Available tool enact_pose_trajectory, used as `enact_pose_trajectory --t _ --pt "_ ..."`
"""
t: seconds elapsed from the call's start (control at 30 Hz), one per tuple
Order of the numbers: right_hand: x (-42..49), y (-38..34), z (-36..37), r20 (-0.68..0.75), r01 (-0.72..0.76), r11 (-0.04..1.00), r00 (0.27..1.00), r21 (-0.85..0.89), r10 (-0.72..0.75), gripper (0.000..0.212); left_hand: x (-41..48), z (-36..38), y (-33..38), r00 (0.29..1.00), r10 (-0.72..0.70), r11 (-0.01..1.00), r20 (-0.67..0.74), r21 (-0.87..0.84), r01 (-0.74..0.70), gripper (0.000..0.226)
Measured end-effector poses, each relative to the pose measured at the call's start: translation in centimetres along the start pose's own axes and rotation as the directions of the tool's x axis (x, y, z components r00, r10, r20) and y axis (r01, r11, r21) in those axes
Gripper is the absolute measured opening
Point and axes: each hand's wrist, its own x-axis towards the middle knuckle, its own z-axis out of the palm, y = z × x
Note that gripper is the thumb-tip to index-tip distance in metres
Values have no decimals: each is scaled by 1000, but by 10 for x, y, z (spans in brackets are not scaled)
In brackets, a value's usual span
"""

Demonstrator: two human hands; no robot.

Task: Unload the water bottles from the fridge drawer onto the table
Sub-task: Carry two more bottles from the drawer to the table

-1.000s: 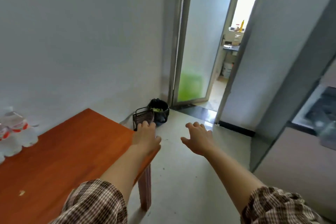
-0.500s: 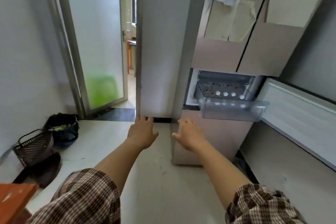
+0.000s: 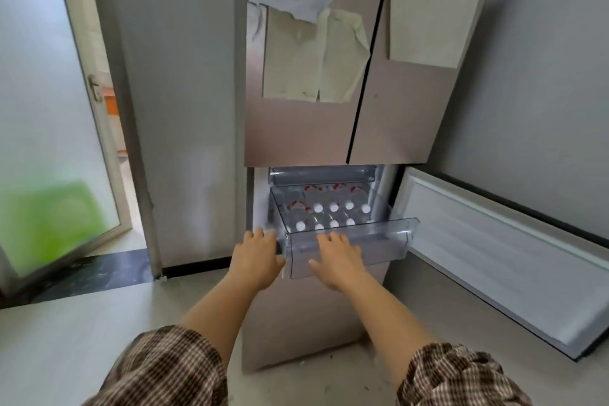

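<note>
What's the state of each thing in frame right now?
fridge drawer: pulled out, holding bottles
water bottles: upright in drawer, capped
lower fridge door: swung open
upper fridge doors: closed
left hand: open, empty
right hand: open, empty
glass door: ajar

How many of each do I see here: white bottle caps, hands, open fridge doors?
White caps: 8 clear in the drawer; bottles further back are too blurred to count
Hands: 2, left hand and right hand, both open
Open fridge door: 1
Total: 11
</note>
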Motion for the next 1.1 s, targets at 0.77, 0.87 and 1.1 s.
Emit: enact_pose_trajectory --t 0.77,0.87,1.1 --pt "349 188 61 213 155 982 961 107 -175 51 332 155 93 956 -140 988 259 -25 152 57" --pt "376 197 71 234 194 963 943 185 -235 48 356 171 92 958 -147 986 248 -45 163 58" --pt "404 197 92 239 217 921 923 324 -301 33 383 194 87 961 -148 981 233 -93 173 47"
